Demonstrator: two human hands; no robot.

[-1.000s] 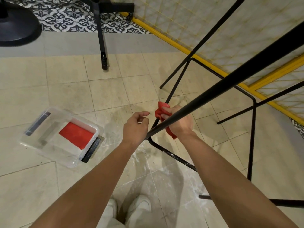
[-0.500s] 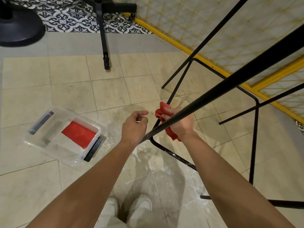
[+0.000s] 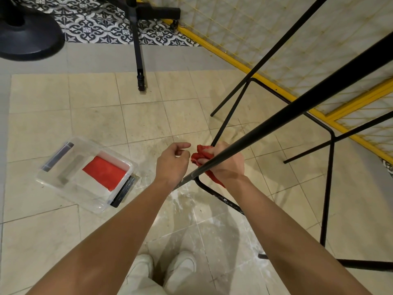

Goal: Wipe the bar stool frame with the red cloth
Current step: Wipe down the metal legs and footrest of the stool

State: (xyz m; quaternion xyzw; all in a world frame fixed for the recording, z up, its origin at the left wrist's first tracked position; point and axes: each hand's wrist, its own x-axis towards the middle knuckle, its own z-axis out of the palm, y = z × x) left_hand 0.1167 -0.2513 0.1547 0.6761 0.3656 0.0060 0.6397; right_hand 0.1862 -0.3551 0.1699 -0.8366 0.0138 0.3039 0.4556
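Floor (image 3: pixel 138 124) lies open between left hand (image 3: pixel 172 162) and plastic box (image 3: pixel 63 184). Right hand (image 3: pixel 227 165) grips red cloth (image 3: pixel 198 155) round bar stool frame (image 3: pixel 276 122); left fingers loosely curled, empty.

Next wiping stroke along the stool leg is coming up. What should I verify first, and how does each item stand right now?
1. Crumpled red cloth gripped by the right hand: ok.
2. Cloth against a thin leg of the black metal bar stool frame: ok. Wrapped fully round it: cannot tell.
3. Left hand steadying the frame: not ok, it is loosely curled and holds nothing.
4. Clear plastic box on the floor, apart from the frame: ok.
5. Cloth clean enough: cannot tell.
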